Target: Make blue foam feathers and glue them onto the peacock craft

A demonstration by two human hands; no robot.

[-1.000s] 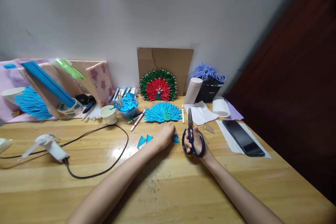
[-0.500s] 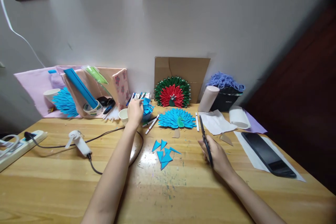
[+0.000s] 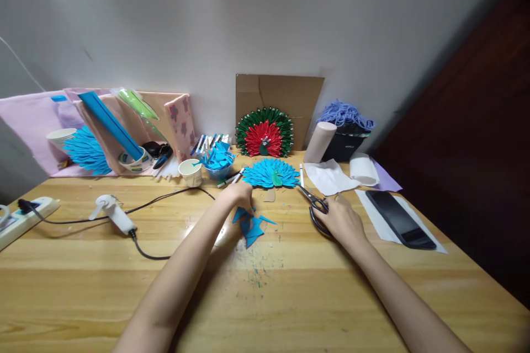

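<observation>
Fingers down, my left hand (image 3: 239,196) is over the far edge of a small cluster of blue triangular pieces (image 3: 252,231) on the table. Its fingertips are mostly hidden, so I cannot tell whether they pinch a piece. My right hand (image 3: 343,216) is closed at the handles of black-handled scissors (image 3: 309,196), which lie low at the tabletop with their blades pointing away and left. Beyond the hands sits a blue fan-shaped peacock (image 3: 265,172) with a green body. A bowl of blue pieces (image 3: 218,161) stands behind my left hand, beside a paper cup (image 3: 190,172).
A green and red peacock (image 3: 269,132) leans on a cardboard sheet (image 3: 281,88). At left are a white glue gun (image 3: 116,214) with its black cord, a power strip (image 3: 28,222) and a fabric-covered organizer (image 3: 179,121). A black phone (image 3: 399,219) lies at right.
My left hand has come from the bowl back to the blue pieces on the table. My right hand has lowered the scissors, turning their blades leftward. The view has tilted down.
</observation>
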